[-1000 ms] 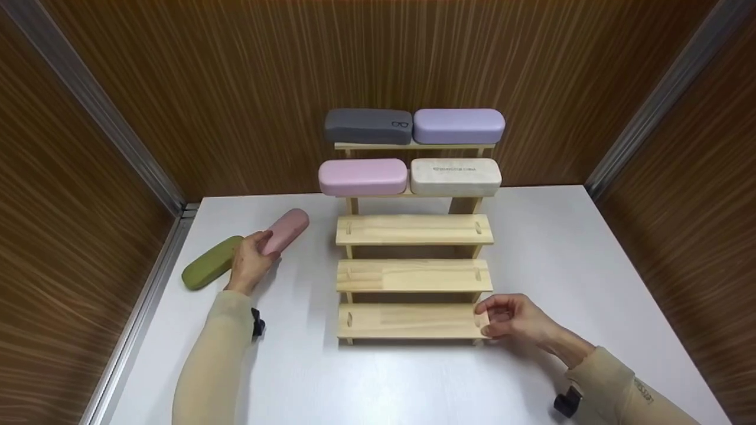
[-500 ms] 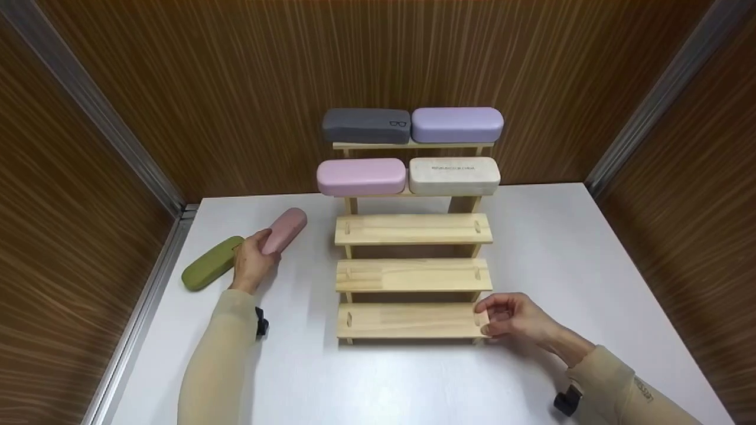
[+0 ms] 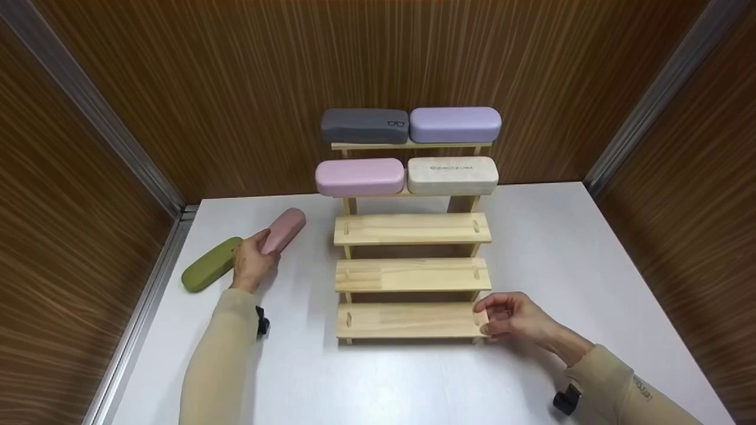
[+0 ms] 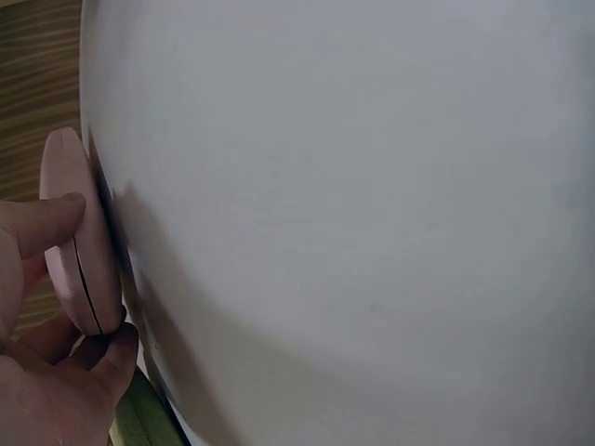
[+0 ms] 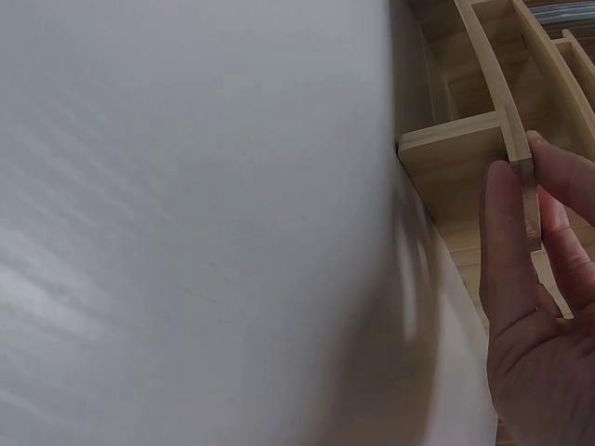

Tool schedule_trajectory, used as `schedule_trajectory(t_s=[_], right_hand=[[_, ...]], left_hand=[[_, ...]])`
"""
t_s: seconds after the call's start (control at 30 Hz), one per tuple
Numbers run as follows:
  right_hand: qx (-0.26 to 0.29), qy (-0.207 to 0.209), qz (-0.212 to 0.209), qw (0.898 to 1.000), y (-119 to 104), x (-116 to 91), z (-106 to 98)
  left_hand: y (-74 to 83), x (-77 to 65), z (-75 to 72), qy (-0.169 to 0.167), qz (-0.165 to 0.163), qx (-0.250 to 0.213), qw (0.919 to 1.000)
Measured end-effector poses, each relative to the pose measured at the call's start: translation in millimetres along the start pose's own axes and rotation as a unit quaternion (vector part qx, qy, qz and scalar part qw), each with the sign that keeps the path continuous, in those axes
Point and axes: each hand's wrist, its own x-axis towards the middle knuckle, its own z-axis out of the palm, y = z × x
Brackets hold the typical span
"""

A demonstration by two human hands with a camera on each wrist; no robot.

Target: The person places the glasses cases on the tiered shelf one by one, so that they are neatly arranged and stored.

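My left hand [image 3: 253, 264] grips the near end of a dusty-pink glasses case [image 3: 286, 229] at the left of the white table. In the left wrist view, thumb and fingers lie on either side of this case [image 4: 72, 186], whose seam shows. A green glasses case [image 3: 209, 265] lies just left of the hand, its far end partly hidden by it. At the right, my right hand [image 3: 520, 319] pinches the right end of the lowest step of a wooden tiered stand [image 3: 407, 321]. The right wrist view shows the board's end [image 5: 522, 177] between thumb and fingers.
Grey [image 3: 365, 126] and lavender [image 3: 455, 124] glasses cases stand on the top step. Light pink [image 3: 360, 177] and cream [image 3: 453, 176] ones occupy the step below. Three bare steps follow. Brown wood-grain walls [image 3: 378, 53] enclose the table [image 3: 366, 383] at back and sides.
The left forearm has shifted slightly right, while the left hand stays at the dusty-pink case. My right hand keeps its hold on the stand.
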Motion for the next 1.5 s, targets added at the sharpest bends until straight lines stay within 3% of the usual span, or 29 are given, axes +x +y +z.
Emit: schedule_trajectory(t_s=[0.47, 1.03, 1.5], right_hand=[[-0.008, 0.006, 0.005, 1.0, -2.6, 0.3, 1.4], [-0.011, 0.005, 0.005, 1.0, -2.3, 0.1, 0.0], [-0.008, 0.004, 0.008, 1.0, -2.3, -0.6, 0.1]], left_hand=[[2.2, -0.1, -3.7, -0.006, -0.011, -0.023, 0.9996], [9.4, -7.8, -19.7, -0.008, -0.018, -0.024, 0.9995], [9.5, -16.8, -36.7, 0.012, 0.024, -0.006, 0.9996]])
